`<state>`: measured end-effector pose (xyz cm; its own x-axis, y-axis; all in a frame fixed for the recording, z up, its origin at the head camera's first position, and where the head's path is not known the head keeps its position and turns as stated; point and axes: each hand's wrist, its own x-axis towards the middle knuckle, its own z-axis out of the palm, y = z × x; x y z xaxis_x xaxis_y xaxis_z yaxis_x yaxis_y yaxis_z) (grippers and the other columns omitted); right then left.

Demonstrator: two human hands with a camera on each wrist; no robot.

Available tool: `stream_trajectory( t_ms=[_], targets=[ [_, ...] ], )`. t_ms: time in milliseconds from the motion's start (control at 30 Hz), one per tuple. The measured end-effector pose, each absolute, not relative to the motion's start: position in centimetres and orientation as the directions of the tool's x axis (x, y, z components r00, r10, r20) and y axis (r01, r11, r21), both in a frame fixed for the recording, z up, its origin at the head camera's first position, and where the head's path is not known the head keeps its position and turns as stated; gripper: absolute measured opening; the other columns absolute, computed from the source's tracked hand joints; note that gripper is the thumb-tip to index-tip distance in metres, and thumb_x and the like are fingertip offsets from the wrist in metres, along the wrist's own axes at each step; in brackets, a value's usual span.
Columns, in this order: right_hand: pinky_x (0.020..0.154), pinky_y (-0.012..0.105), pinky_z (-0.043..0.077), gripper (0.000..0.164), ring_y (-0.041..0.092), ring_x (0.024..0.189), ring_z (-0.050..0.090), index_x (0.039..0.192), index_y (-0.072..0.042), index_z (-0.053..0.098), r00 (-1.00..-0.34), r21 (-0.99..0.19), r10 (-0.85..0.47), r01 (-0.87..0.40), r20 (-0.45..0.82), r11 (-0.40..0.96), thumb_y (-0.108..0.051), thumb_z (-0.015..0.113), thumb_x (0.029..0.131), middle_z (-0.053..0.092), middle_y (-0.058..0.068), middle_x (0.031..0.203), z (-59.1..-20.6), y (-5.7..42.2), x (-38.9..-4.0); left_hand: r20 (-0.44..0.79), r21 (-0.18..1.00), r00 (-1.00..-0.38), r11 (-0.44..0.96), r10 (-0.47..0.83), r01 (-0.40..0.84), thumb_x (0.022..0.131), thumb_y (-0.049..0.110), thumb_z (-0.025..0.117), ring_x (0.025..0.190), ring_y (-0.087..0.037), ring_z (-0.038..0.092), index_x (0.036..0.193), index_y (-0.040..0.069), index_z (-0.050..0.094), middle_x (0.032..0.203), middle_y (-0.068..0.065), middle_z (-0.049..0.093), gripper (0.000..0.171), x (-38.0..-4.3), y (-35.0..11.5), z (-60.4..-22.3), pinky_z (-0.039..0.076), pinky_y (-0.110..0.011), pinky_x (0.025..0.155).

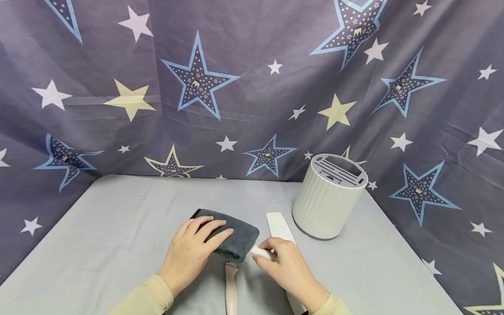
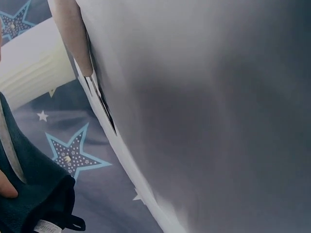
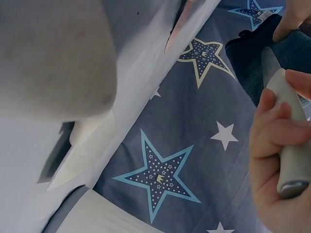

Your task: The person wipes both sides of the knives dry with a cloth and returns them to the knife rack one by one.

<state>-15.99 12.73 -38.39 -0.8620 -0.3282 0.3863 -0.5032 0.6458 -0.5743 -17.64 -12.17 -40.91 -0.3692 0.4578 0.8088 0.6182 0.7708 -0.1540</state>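
Note:
My right hand [image 1: 289,264] grips the pale handle [image 3: 294,167] of a knife. Its metal blade [image 2: 9,145] lies against a dark grey-green cloth [image 1: 240,238], as both wrist views show; from the head camera the cloth hides it. With my left hand [image 1: 190,251] I hold the folded cloth, fingers spread over its top and thumb on the blade side. Cloth and knife are held above the table. Below the cloth, a second knife with a pinkish-beige handle [image 1: 231,288] lies on the table. Beside my right hand lies a long white-bladed utensil [image 1: 280,226], partly hidden under that forearm.
A ribbed white knife block [image 1: 328,205] with a grey slotted top stands at the back right of the table. The light grey tabletop [image 1: 130,227] ends at a star-patterned curtain [image 1: 244,109] behind and to the sides.

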Motion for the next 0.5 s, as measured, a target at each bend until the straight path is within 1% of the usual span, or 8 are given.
stream_trajectory(
  t_ms=[100,167,500],
  targets=[
    [0.054,0.015,0.039,0.008,-0.004,0.061,0.043,0.082,-0.015,0.070,-0.863,-0.567,-0.323,-0.500,0.388,0.654,-0.018,0.078,0.080,0.056,-0.014,0.070,-38.44,12.81,-16.02,0.810,-0.154,-0.369,0.772,0.456,0.617,0.086,0.015,0.056,0.108,-0.030,0.061,0.120,0.023,0.070,0.119,-0.004,0.068,0.037,-17.67,-12.28,-40.89,0.048,-0.046,0.090],
    [0.054,0.015,0.038,0.008,-0.004,0.060,0.042,0.082,-0.015,0.070,-0.863,-0.564,-0.324,-0.500,0.388,0.657,-0.017,0.078,0.079,0.054,-0.015,0.068,-38.47,12.89,-16.07,0.804,-0.150,-0.380,0.775,0.457,0.614,0.085,0.014,0.058,0.109,-0.030,0.060,0.120,0.023,0.069,0.119,-0.005,0.068,0.038,-17.63,-12.41,-40.86,0.048,-0.046,0.089],
    [0.053,0.015,0.038,0.008,-0.004,0.061,0.042,0.082,-0.014,0.070,-0.842,-0.556,-0.359,-0.537,0.404,0.634,-0.017,0.077,0.080,0.057,-0.011,0.069,-38.17,13.33,-16.31,0.811,-0.148,-0.384,0.790,0.441,0.595,0.085,0.012,0.053,0.108,-0.030,0.061,0.120,0.024,0.070,0.119,-0.004,0.068,0.040,-17.59,-13.09,-40.89,0.048,-0.047,0.088]
  ],
)
